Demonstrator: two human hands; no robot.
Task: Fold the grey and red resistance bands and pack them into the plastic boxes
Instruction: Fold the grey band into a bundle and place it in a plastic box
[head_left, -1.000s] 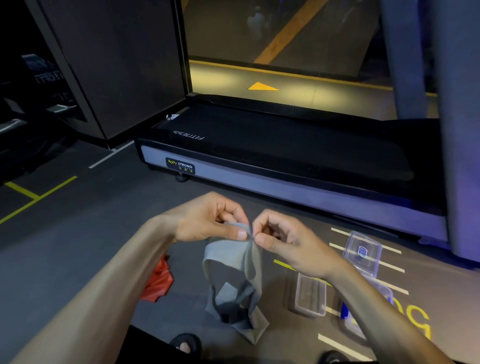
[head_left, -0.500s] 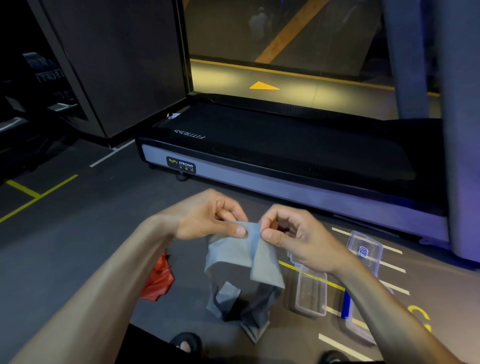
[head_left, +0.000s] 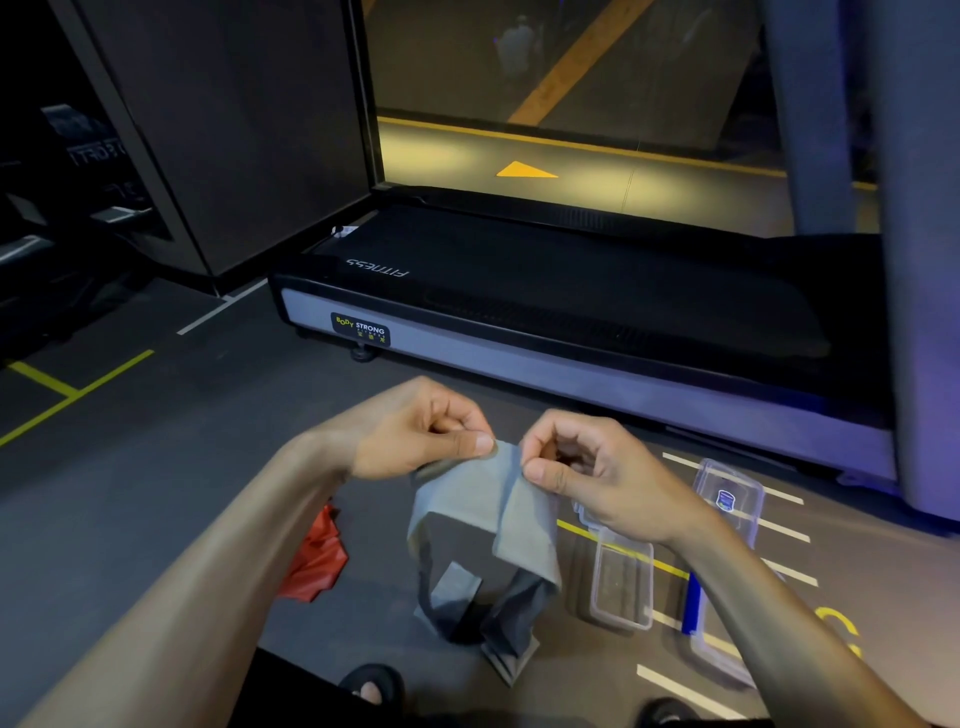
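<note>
I hold the grey resistance band (head_left: 483, 514) up over the floor, its top edge pinched between my left hand (head_left: 421, 431) and my right hand (head_left: 587, 473). Its lower loops hang down and crumple on the floor. The red resistance band (head_left: 314, 561) lies bunched on the floor, partly hidden behind my left forearm. A clear plastic box (head_left: 621, 584) sits open on the floor under my right wrist. A clear lid with a blue label (head_left: 727, 499) lies farther right. Another clear box with a blue edge (head_left: 714, 644) is partly hidden by my right forearm.
A treadmill deck (head_left: 545, 332) runs across the floor just beyond my hands. A grey pillar (head_left: 919, 260) stands at the right. A dark wall panel (head_left: 234, 130) rises at the left. Painted lines mark the floor. My sandalled feet (head_left: 371, 686) show at the bottom.
The band's top edge has been spread wider between my hands, which moved slightly apart. The hanging part has shifted and flattened near the top.
</note>
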